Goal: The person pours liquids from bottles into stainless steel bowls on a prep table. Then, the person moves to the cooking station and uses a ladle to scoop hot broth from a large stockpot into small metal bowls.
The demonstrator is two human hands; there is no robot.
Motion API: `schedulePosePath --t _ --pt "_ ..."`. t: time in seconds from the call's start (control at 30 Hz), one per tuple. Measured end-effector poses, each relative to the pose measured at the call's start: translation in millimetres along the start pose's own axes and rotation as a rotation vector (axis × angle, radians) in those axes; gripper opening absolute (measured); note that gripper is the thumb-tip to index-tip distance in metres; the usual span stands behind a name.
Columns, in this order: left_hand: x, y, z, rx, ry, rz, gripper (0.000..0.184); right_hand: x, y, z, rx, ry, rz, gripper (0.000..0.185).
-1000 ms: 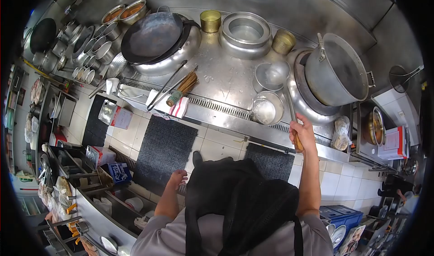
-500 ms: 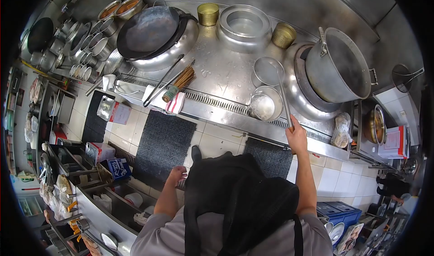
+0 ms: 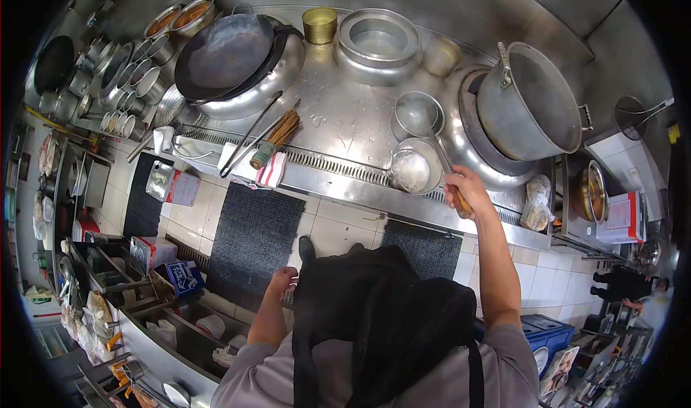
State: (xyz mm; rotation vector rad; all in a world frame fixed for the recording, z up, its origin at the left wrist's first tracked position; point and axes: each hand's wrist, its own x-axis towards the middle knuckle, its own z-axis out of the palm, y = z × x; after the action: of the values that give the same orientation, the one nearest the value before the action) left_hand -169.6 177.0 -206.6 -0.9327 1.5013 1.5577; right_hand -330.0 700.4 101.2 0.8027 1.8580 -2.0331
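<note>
My right hand [image 3: 466,192] is wrapped round the wooden-ended handle of a long ladle [image 3: 417,114]. The ladle's bowl rests over a round metal pot [image 3: 401,131], seemingly inside it. Just in front of that pot, a second metal pot [image 3: 417,169] holds something whitish. To the right, a large stockpot [image 3: 536,102] stands tilted on a round burner. My left hand [image 3: 283,280] hangs beside my apron, fingers loosely bent, touching nothing visible.
A dark wok [image 3: 229,56] sits on the left burner. A bamboo brush [image 3: 277,138] and tongs lie on a striped towel [image 3: 268,174]. Behind are a water-filled round vessel [image 3: 379,39] and a yellow tin [image 3: 319,26]. A co-worker [image 3: 622,284] stands far right.
The ladle's bowl lifted away from the first pot's view and is again at that pot, its handle slanting more. My right hand shifted slightly up. The whole view slid left.
</note>
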Motion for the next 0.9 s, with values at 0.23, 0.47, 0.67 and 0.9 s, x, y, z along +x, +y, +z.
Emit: schedulePosePath --t 0.23,0.47,0.67,0.9 --pt "0.1 8.5 -12.0 0.02 0.031 0.017 0.017 12.8 2.4 -7.2 0.561 -0.114 0.105 0.047" --pt "-0.3 4.6 -24.7 0.032 0.018 -0.003 0.022 -26.9 7.6 4.3 0.387 -0.004 -0.054 0.043" --pt "-0.3 8.4 -20.0 0.062 0.009 -0.016 0.021 -46.6 11.1 2.0 0.204 0.057 -0.114 0.056" --pt "3.2 14.1 -16.3 0.057 0.0 -0.001 0.019 -60.3 14.8 8.4 -0.061 0.145 -0.211 0.061"
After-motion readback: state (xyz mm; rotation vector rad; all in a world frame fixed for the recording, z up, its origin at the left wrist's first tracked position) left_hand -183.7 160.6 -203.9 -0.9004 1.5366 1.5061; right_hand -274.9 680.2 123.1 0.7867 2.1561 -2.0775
